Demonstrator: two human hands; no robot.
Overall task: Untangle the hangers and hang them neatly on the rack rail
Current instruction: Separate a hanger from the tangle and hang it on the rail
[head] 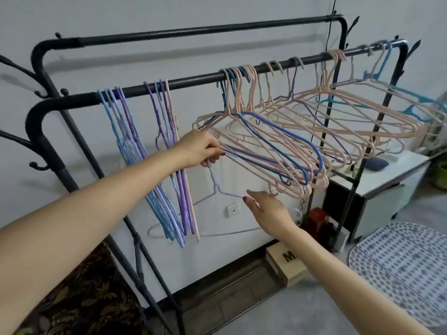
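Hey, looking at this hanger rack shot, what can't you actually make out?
Head view only:
- Pale lilac hanger: its hook is hidden inside the left hand.
- Cardboard box: lettering cut off by the right forearm.
- Pink hanger cluster: which hangers interlock is unclear, since the wires overlap.
- Right hand: contact with the lilac hanger is uncertain.

both forearms are bare, with no sleeves in view. the left hand [202, 148] and right hand [269, 211] wear no gloves. the visible fingernails carry dark red polish.
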